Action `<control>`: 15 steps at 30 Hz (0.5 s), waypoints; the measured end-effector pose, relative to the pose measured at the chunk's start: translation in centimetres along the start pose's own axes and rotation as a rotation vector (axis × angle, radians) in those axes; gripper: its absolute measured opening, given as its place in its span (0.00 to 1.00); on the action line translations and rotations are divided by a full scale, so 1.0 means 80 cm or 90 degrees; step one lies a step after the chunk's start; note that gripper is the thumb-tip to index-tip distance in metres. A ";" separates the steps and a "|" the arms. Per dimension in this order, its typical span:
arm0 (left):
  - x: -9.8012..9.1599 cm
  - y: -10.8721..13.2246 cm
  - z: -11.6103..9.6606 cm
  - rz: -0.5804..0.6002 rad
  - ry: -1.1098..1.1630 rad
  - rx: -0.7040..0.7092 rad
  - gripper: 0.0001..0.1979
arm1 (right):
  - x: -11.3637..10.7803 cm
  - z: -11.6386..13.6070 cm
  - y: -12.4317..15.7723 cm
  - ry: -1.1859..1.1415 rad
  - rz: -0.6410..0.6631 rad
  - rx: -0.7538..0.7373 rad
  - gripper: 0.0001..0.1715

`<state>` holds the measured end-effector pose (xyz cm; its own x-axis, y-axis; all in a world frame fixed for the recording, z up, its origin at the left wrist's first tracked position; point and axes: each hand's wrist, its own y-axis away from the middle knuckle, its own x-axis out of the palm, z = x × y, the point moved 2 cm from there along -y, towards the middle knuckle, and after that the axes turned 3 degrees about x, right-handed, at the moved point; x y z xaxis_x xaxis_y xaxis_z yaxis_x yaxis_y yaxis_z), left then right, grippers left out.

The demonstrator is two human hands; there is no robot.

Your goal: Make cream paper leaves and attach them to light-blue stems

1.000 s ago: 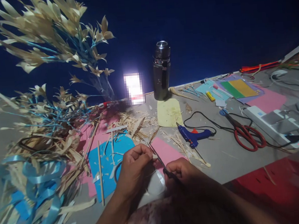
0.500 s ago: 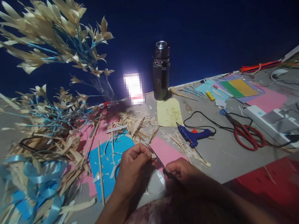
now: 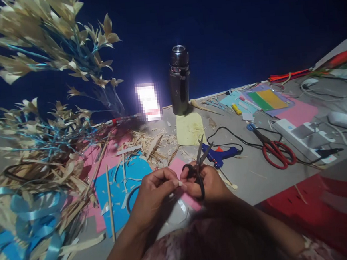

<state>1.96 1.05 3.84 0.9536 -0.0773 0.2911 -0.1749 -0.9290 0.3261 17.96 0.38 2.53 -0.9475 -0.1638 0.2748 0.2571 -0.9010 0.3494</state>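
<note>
My left hand (image 3: 154, 193) is closed in a pinch on a small pale piece (image 3: 180, 183), whose material is too small to tell. Black-handled scissors (image 3: 199, 164) sit in my right hand (image 3: 214, 183), blades apart and pointing up and away. The right fingertips also meet the pale piece, close to the left ones. Below the hands lies a clear round plastic thing (image 3: 176, 216). Part of a dark blue ring (image 3: 130, 201) shows behind my left hand, over a blue sheet (image 3: 102, 191). Pink paper (image 3: 176, 165) lies beyond the hands.
Beyond the right hand lie a blue glue gun (image 3: 223, 155), red-handled scissors (image 3: 279, 153) and a power strip (image 3: 294, 136) with cables. A metal flask (image 3: 180, 89) stands behind a yellow sheet (image 3: 188, 131). Dried-leaf flowers (image 3: 66, 62), husk scraps (image 3: 150, 144) and blue ribbon (image 3: 32, 213) fill the left.
The scissors have turned upward in my right hand and their blades have spread. My right fingertips have come over to the pale piece in my left. The view has shifted slightly right.
</note>
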 end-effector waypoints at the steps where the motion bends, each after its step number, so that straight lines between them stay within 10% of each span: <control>1: 0.002 0.000 0.000 0.009 0.030 -0.023 0.10 | 0.001 0.001 -0.001 -0.006 0.000 -0.007 0.16; 15: 0.013 0.004 0.018 -0.005 0.061 -0.060 0.10 | 0.000 -0.004 -0.003 0.019 -0.064 -0.060 0.11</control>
<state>3.27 0.17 2.95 0.9280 -0.0320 0.3711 -0.1948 -0.8909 0.4104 17.83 0.43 2.14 -0.9730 -0.0814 0.2160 0.1430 -0.9472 0.2871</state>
